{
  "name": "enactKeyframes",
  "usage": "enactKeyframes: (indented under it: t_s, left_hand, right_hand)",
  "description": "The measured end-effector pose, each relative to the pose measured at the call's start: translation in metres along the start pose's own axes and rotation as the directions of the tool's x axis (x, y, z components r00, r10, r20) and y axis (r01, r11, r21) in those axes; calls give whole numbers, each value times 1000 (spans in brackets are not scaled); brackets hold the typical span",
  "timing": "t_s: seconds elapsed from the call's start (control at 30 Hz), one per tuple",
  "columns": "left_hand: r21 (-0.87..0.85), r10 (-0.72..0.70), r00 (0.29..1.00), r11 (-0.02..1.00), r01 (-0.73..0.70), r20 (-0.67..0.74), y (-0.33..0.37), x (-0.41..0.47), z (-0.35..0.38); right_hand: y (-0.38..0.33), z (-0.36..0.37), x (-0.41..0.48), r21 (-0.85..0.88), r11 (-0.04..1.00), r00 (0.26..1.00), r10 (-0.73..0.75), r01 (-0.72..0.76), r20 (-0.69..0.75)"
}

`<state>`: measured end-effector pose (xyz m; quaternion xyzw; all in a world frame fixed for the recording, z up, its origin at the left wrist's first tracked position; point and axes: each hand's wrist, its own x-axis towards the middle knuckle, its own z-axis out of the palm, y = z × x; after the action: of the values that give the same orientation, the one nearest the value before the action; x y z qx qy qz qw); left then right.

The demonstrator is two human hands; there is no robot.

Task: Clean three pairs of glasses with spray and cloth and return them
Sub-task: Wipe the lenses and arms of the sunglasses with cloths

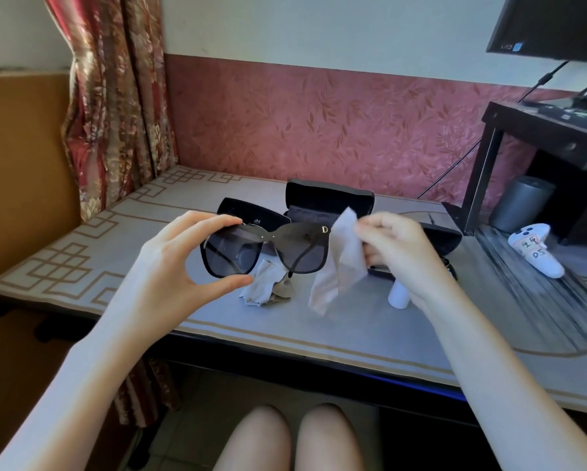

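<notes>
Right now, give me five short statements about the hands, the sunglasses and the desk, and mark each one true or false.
1. The left hand holds the sunglasses by one lens rim, thumb below and fingers above. True.
2. The right hand is empty. False: it pinches a pale cloth that hangs down beside the sunglasses.
3. A second, crumpled cloth lies on the desk under the sunglasses. True.
4. Every glasses case on the desk is closed. False: the case behind the sunglasses stands open with its lid up.
5. The white spray bottle is in the left hand. False: it sits on the desk below the right wrist.
</notes>
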<state>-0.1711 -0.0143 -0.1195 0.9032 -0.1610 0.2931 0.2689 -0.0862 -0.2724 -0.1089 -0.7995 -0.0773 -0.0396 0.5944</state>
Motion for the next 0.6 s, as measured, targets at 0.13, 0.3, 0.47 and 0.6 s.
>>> enactKeyframes:
  t_s: [0.13,0.3,0.47,0.6]
  left_hand:
    - [1,-6,1000,1000,6,15,0,0,2]
    - [17,-4,1000,1000,4,14,-3,1,2]
    - [14,-1,1000,1000,1,7,-3,1,2]
    - [12,14,1000,1000,-14,5,-1,2,2]
  right_hand:
    - [-41,9,11,-2,985,985,-172,172,5]
    - [-61,16,-1,-85,900,866,-381,428,323]
    - [-47,5,-12,-117,855,730,-351,506,586]
    - [-47,-3,-11,-108,853,716,-353,511,603]
